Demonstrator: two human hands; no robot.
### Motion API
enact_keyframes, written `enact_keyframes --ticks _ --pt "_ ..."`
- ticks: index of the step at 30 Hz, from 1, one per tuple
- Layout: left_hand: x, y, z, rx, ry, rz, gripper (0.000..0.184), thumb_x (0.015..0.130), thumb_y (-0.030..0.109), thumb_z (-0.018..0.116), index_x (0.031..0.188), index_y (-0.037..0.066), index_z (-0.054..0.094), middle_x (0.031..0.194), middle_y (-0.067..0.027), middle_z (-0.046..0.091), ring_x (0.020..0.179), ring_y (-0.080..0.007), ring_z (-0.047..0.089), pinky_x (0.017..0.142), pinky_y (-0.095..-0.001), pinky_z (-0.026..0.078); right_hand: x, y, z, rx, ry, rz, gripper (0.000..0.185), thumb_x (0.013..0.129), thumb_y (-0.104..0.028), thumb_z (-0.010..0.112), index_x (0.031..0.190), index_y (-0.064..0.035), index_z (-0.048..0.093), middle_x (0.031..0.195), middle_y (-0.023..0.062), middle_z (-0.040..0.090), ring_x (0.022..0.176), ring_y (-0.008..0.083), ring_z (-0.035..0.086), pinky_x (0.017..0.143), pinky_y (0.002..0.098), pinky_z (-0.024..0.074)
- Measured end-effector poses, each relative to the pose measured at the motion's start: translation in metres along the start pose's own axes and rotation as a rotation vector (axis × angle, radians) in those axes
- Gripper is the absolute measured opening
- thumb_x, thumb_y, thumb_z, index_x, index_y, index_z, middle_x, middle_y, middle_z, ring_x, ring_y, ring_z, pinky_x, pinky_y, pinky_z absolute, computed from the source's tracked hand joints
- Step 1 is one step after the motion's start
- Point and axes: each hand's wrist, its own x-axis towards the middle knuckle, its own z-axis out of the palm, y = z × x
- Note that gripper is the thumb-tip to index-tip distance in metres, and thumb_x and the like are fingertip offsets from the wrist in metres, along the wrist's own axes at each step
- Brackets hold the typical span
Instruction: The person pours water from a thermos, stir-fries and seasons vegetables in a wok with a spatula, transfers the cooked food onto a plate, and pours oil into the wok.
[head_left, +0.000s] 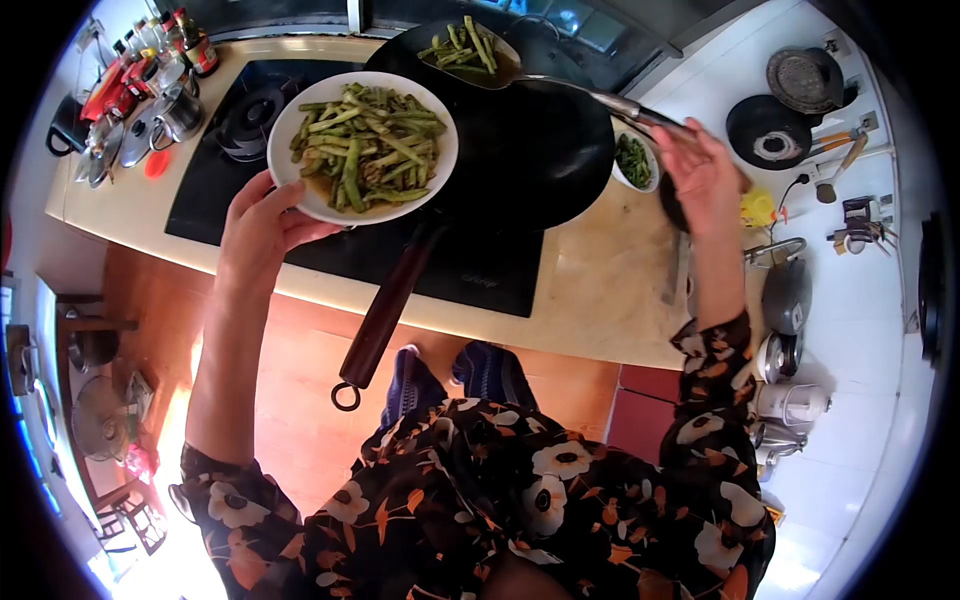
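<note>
My left hand [268, 222] holds the rim of a white plate [282, 150] heaped with cooked green beans [365, 150], thumb on top. The plate is over the left part of a black wok [540, 160] on the stove. My right hand [700, 160] is closed around the handle end of a metal ladle [510, 72]. More green beans [462, 48] lie in the ladle's bowl, above the wok's far side. The wok's dark wooden handle [385, 318] points towards my body.
Sauce bottles [190, 42] and a metal pot [178, 110] stand at the back left. A bowl of chopped greens [634, 162] sits right of the wok. Pans [768, 132] hang on the right wall. The counter edge [590, 350] runs before me.
</note>
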Motion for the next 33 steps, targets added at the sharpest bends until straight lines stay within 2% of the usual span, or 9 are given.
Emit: enact_keyframes --ticks 7,12,17,21,23,25,26,28,33 --pt "0.039 -0.015 0.042 -0.009 -0.061 -0.027 0.032 0.089 0.007 0.049 0.116 -0.01 0.046 0.102 -0.0219 0.061 0.082 -0.0307 0.067 0.072 -0.0368 0.06 -0.004 -0.132 0.038 -0.441 -0.308 -0.081 0.033 0.091 -0.018 0.051 0.114 0.005 0.054 0.106 0.0231 0.063 0.097 0.0279 0.065 0.072 0.0269 0.0583" --pt "0.049 -0.027 0.054 -0.073 -0.106 0.001 0.035 0.086 0.004 0.049 0.114 -0.015 0.043 0.098 -0.0244 0.059 0.08 -0.0317 0.067 0.071 -0.0343 0.06 -0.053 -0.165 0.098 -1.072 -0.428 -0.383 0.035 0.094 -0.02 0.044 0.115 0.0075 0.052 0.104 0.0227 0.064 0.091 0.0259 0.067 0.07 0.0251 0.0552" --pt "0.047 -0.028 0.058 -0.097 -0.124 -0.022 0.035 0.086 0.005 0.048 0.115 -0.015 0.042 0.099 -0.0244 0.059 0.081 -0.0319 0.067 0.071 -0.0348 0.06 -0.122 -0.158 0.121 -1.439 -0.852 -0.833 0.021 0.092 -0.019 0.049 0.101 -0.0006 0.055 0.108 0.0311 0.059 0.089 0.034 0.066 0.068 0.0338 0.0554" --pt "0.046 -0.027 0.056 -0.121 -0.131 -0.033 0.032 0.088 0.005 0.047 0.116 -0.012 0.044 0.101 -0.0234 0.06 0.083 -0.0321 0.066 0.072 -0.0367 0.06 -0.139 -0.125 0.103 -1.269 -0.576 -0.964 0.021 0.09 -0.025 0.056 0.094 -0.004 0.056 0.105 0.0333 0.059 0.082 0.0364 0.067 0.064 0.0345 0.0561" --pt "0.038 -0.026 0.051 -0.111 -0.116 -0.056 0.029 0.09 0.005 0.046 0.115 -0.009 0.046 0.104 -0.0223 0.06 0.087 -0.0323 0.066 0.074 -0.0382 0.06 -0.133 -0.129 0.083 -1.248 -0.412 -0.943 0.022 0.092 -0.026 0.054 0.095 -0.0043 0.058 0.104 0.0313 0.061 0.082 0.0359 0.067 0.059 0.0346 0.0558" --pt "0.028 -0.019 0.043 -0.151 -0.11 -0.001 0.032 0.089 0.004 0.045 0.116 -0.012 0.045 0.1 -0.0238 0.06 0.081 -0.0319 0.067 0.071 -0.0367 0.06 -0.096 -0.114 0.053 -1.178 -0.249 -0.795 0.022 0.09 -0.015 0.052 0.102 0.0023 0.06 0.101 0.0241 0.064 0.083 0.0287 0.068 0.064 0.0307 0.0539" --pt "0.027 -0.016 0.037 -0.147 -0.14 0.007 0.03 0.089 0.004 0.044 0.115 -0.011 0.047 0.101 -0.023 0.06 0.081 -0.0317 0.067 0.071 -0.0377 0.06 -0.084 -0.091 0.073 -0.972 -0.028 -0.579 0.025 0.089 -0.014 0.054 0.102 0.0059 0.06 0.098 0.0203 0.065 0.083 0.0269 0.069 0.07 0.029 0.0528" --pt "0.023 -0.01 0.03 -0.121 -0.102 0.023 0.03 0.089 0.005 0.044 0.115 -0.01 0.048 0.101 -0.0219 0.061 0.082 -0.0311 0.067 0.072 -0.0377 0.06 -0.033 -0.067 0.057 -0.749 -0.029 -0.258 0.029 0.085 -0.017 0.06 0.102 0.0062 0.061 0.097 0.0136 0.065 0.084 0.0261 0.068 0.07 0.0273 0.0529" --pt "-0.018 0.01 -0.016 0.028 0.043 0.078 0.028 0.091 0.008 0.047 0.114 -0.007 0.05 0.098 -0.0184 0.064 0.082 -0.0271 0.068 0.07 -0.0322 0.06 -0.005 -0.07 0.035 -0.916 0.026 -0.143 0.027 0.087 -0.02 0.058 0.102 0.0025 0.062 0.098 0.0101 0.066 0.083 0.0271 0.069 0.061 0.0251 0.0516"
